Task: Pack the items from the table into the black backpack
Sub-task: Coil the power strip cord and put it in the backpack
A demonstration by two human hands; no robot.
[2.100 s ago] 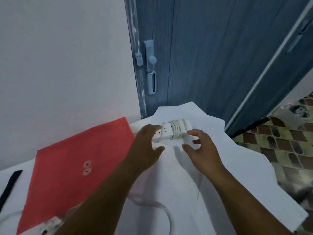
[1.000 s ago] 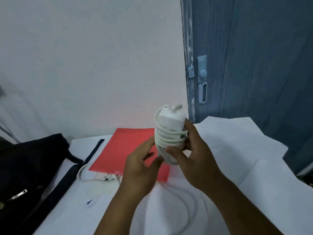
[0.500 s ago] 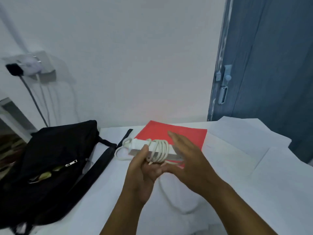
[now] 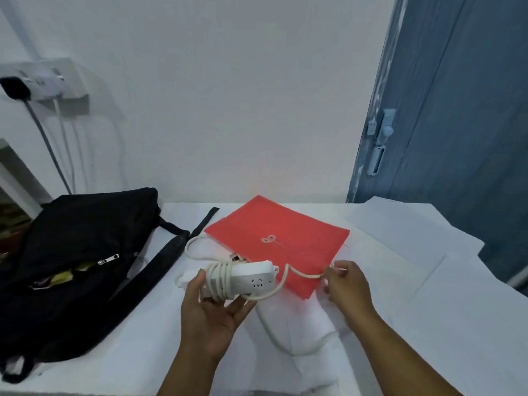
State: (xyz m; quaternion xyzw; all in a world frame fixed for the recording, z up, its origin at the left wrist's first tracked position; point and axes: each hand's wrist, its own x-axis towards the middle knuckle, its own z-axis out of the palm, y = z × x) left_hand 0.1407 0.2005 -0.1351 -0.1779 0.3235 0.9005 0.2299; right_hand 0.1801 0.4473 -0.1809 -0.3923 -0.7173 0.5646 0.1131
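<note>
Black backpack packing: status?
Done: the black fabric backpack lies unzipped with something yellowish showing inside. In hand: left hand grips the white power strip; right hand pinches its loose white cord, partly wound. Left: the strip and the flat red envelope on the table.

matt black cloth backpack [image 4: 80, 252], smooth plastic power strip [image 4: 251, 277]

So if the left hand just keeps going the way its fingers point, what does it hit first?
Probably the red envelope: the left hand, gripping the power strip, points up and away toward the wall, and the envelope lies just beyond. Depth is unclear.
</note>
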